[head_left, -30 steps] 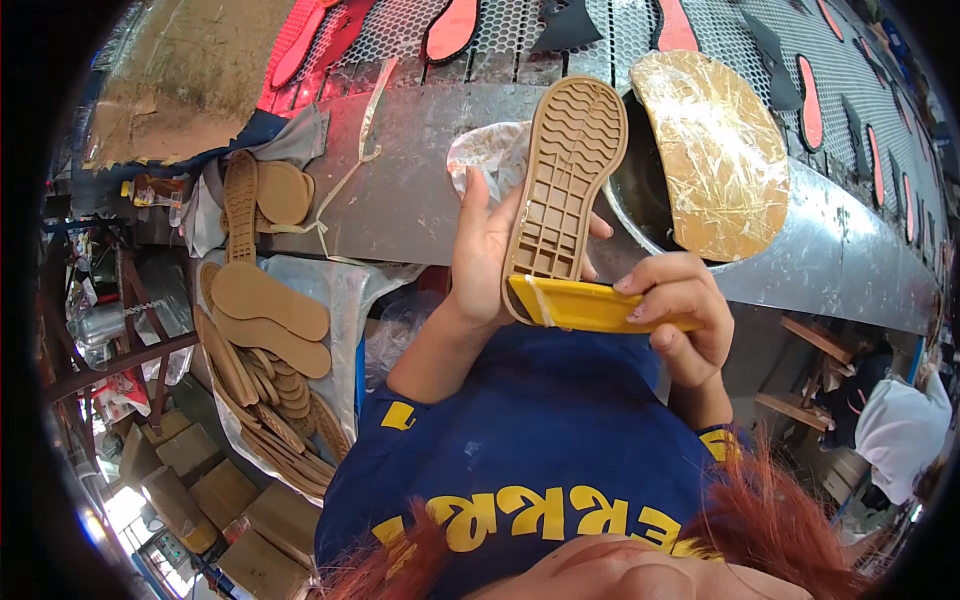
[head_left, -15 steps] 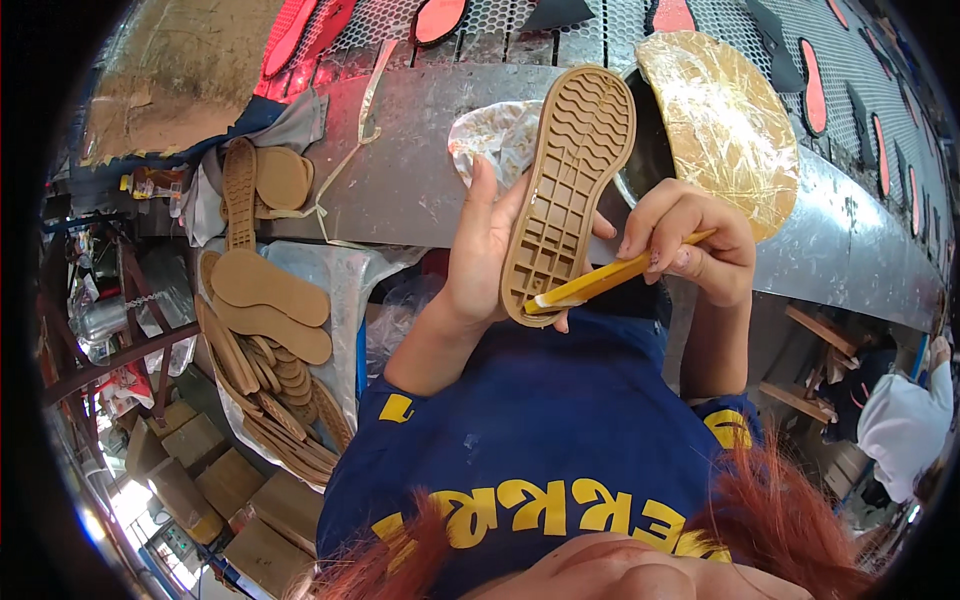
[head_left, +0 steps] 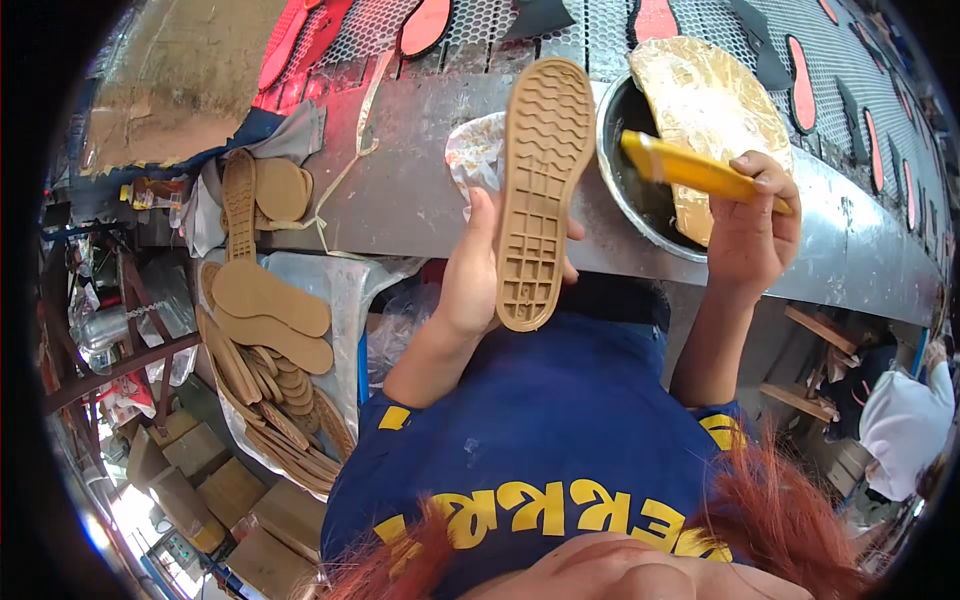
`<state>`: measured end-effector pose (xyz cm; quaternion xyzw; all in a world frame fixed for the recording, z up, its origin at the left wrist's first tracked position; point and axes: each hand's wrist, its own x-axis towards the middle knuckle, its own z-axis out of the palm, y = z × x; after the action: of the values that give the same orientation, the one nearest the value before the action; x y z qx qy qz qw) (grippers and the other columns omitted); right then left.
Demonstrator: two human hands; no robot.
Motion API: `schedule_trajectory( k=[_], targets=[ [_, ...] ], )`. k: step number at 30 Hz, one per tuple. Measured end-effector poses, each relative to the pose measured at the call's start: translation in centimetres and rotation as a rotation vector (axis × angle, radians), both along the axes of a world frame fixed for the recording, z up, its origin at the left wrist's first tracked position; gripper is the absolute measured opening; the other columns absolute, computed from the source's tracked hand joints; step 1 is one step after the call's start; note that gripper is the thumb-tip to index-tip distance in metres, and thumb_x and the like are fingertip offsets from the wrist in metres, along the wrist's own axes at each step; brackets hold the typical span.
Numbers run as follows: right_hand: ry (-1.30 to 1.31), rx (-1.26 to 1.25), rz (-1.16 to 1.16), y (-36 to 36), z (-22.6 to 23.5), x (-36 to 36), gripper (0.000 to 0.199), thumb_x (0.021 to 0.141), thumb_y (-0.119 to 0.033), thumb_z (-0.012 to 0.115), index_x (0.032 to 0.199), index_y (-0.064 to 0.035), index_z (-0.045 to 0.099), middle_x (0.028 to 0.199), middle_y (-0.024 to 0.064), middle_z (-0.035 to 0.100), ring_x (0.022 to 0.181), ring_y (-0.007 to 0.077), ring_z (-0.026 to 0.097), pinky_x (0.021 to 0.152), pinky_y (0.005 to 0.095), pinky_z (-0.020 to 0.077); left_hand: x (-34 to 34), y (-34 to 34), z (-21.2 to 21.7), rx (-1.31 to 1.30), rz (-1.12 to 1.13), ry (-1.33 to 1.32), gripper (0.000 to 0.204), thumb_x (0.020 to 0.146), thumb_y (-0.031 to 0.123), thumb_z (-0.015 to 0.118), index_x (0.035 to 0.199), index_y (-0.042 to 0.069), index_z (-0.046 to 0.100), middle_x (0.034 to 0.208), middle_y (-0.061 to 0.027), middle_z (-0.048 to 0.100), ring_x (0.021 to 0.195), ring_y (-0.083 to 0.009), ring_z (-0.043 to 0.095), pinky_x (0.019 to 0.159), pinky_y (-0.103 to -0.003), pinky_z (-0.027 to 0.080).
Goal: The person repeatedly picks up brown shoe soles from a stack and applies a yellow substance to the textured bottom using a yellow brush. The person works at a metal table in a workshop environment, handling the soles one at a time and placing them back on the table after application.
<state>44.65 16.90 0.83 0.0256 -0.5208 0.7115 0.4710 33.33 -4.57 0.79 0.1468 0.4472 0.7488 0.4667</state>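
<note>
My left hand [head_left: 474, 268] is wrapped round a tan rubber shoe sole [head_left: 545, 190], held upright with its grid-patterned side facing me. Thumb and fingers grip the sole at its edges. In my right hand [head_left: 750, 225] a flat yellow brush [head_left: 705, 172] is pinched, its blurred tip pointing left over a round metal basin [head_left: 655, 232]. Dark inside, the basin is partly covered by a round tan lid [head_left: 710, 95] with a shiny, film-like surface. The brush and the sole are apart. A crumpled, patterned white cloth or bag [head_left: 474, 150] lies behind my left hand.
A metal ledge [head_left: 420, 130] runs before a mesh belt [head_left: 590, 22] carrying pink-topped soles [head_left: 427, 27] and dark pieces. At left, a tray holds stacked tan soles [head_left: 270, 300]; cardboard boxes [head_left: 230, 490] stand below. Another person in white [head_left: 905, 430] is at far right.
My right hand has lifted the brush off the sole's heel and swung it right, over the basin. The sole has shifted slightly left and turned more upright. Belt pieces have moved left.
</note>
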Motion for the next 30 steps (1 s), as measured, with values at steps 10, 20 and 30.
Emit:
schedule_trajectory(
  k=[10, 20, 30],
  targets=[
    [-0.512, 0.847, -0.597, -2.5, -1.4, -0.5, 0.013, 0.08, 0.007, 0.06, 0.09, -0.001, 0.062, 0.09, 0.0132, 0.062, 0.079, 0.027, 0.061, 0.068, 0.0323, 0.048, -1.2, -0.6, -0.8, 0.438, 0.336, -0.281, 0.062, 0.092, 0.036, 0.055, 0.141, 0.005, 0.032, 0.142, -0.016, 0.039, 0.132, -0.0283, 0.037, 0.11, -0.045, 0.033],
    [-0.536, 0.722, -0.468, -2.7, -1.6, 0.4, 0.008, 0.087, 0.004, 0.057, 0.092, -0.0003, 0.061, 0.096, 0.0122, 0.06, 0.079, 0.0183, 0.059, 0.068, 0.0266, 0.047, -0.3, 0.0, -2.0, 0.38, 0.415, 0.333, 0.066, 0.077, -0.002, 0.07, 0.131, 0.016, 0.037, 0.139, -0.0115, 0.037, 0.131, -0.027, 0.036, 0.111, -0.045, 0.027],
    [-0.143, -0.109, -0.274, -3.1, -1.4, 0.3, 0.017, 0.1, -0.017, 0.042, 0.105, -0.0026, 0.049, 0.109, 0.0134, 0.054, 0.091, 0.0163, 0.053, 0.07, 0.0254, 0.0473, -0.2, 0.7, -2.8, 0.157, 0.528, 0.704, 0.067, 0.079, -0.006, 0.064, 0.133, 0.01, 0.028, 0.135, -0.0133, 0.036, 0.129, -0.0247, 0.037, 0.109, -0.041, 0.03]
  ],
)
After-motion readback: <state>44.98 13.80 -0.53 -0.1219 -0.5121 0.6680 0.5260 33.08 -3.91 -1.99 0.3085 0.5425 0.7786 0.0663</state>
